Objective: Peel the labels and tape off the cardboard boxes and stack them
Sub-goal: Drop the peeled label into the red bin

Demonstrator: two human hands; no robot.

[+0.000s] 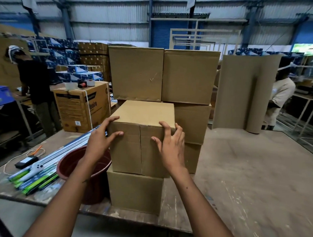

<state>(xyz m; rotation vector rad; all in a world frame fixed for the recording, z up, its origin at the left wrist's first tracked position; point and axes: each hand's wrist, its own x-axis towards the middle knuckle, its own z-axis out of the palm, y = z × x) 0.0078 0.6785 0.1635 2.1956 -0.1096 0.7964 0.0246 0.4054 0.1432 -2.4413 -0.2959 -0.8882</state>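
Warehouse shelving and corrugated walls stand behind the scuffed wooden tabletop [247, 174] where I work. My left hand [101, 139] has its fingers spread against the upper left corner of the small cardboard box [142, 135], fingertips over the top edge and thumb pressing its front face. My right hand [170, 145] is spread the same way at the upper right corner, fingers hooked over the top edge, thumb on the front. That box sits on a lower box [135, 192] at the near edge of the tabletop. Just behind it rises a taller stack of boxes [162, 74], two wide at the top. Left of the small box, touching the lower one, stands a dark red bucket [74, 163], and beyond that lie long green-ended packages [34, 178]. Right of the box and well back, a sheet of corrugated card [241, 93] stands upright.
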